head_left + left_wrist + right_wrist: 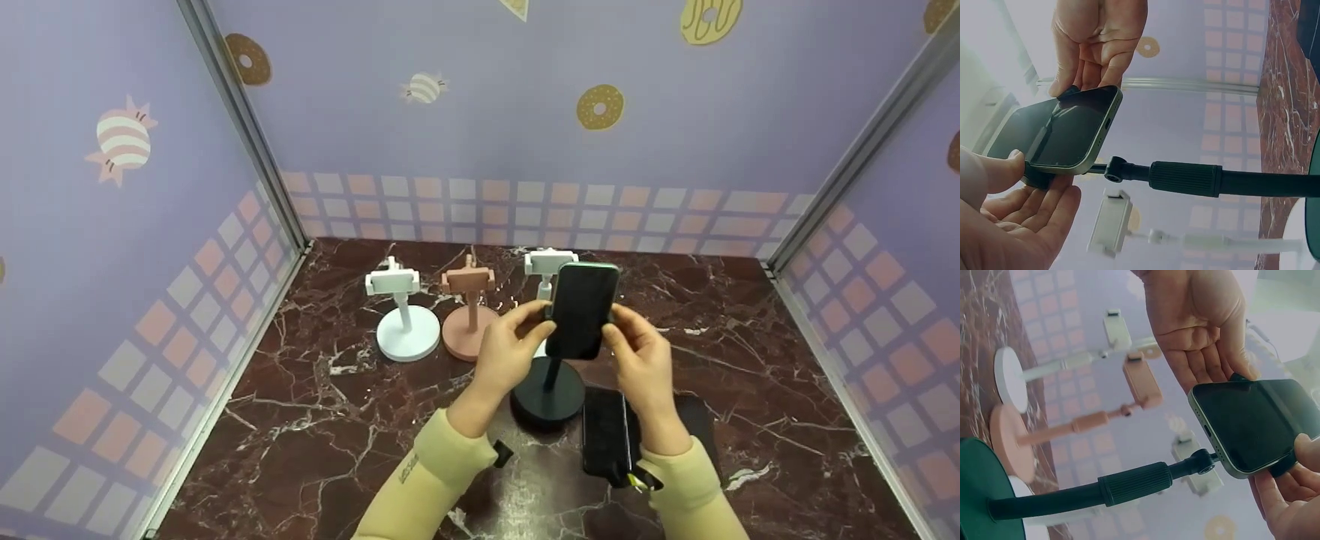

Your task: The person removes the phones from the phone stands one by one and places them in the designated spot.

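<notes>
A phone (pixel 581 311) with a dark screen and a green rim sits in the clamp at the top of a black stand (pixel 547 397). My left hand (pixel 536 319) pinches its left side, thumb on the front edge and fingers behind. My right hand (pixel 616 330) pinches the right side the same way. In the left wrist view the phone (pixel 1061 132) lies between my left hand (pixel 1027 180) below and the right hand's fingertips above, with the stand's pole (pixel 1202 179) under it. The right wrist view shows the phone (pixel 1252 422) and my right hand (pixel 1292 461) at its clamp end.
A white stand (pixel 405 315) and a pink stand (pixel 469 307) stand at the back left, and another white stand (pixel 550 262) is behind the phone. A second dark phone (pixel 606 431) lies on the marble table (pixel 300 420) by my right wrist. Walls close in three sides.
</notes>
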`<state>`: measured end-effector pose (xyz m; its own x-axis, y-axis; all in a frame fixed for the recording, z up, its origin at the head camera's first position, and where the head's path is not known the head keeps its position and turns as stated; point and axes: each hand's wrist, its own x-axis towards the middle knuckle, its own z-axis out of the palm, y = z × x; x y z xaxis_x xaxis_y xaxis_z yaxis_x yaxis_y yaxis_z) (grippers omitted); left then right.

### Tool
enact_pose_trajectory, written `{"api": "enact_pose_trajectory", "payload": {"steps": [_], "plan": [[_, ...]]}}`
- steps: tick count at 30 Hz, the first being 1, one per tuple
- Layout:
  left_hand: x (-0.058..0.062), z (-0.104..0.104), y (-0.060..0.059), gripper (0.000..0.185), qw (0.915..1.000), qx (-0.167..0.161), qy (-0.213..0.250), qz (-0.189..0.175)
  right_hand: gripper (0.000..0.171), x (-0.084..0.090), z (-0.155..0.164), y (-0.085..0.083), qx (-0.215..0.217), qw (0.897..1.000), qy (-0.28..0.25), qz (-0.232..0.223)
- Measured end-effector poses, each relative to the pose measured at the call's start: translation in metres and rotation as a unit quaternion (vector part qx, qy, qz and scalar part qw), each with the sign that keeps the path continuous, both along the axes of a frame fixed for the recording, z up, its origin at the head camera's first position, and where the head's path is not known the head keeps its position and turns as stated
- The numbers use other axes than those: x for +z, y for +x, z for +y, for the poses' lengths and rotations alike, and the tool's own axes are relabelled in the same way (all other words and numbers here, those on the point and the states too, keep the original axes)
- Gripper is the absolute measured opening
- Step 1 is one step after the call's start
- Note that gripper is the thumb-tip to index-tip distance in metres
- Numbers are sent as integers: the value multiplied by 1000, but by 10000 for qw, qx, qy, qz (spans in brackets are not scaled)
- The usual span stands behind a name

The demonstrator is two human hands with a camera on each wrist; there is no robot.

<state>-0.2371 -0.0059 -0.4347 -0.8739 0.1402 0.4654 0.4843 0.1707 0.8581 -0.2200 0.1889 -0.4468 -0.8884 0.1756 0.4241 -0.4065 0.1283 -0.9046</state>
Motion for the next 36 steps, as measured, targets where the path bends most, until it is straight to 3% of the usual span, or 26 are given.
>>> {"api": "enact_pose_trajectory", "payload": {"steps": [11,17,23,36], "plan": [[-11,-18,28,37,9983,91,570,-52,31,-6,-18,18,367,9984,123,403],[-22,-19,37,36,9978,144,644,-120,31,-15,-20,26,342,9985,286,320],[-32,-18,40,36,9975,203,652,-199,31,-23,-20,28,407,9987,200,227],[-36,-16,38,34,9963,18,796,-332,30,-26,-16,27,465,9988,126,26]]}}
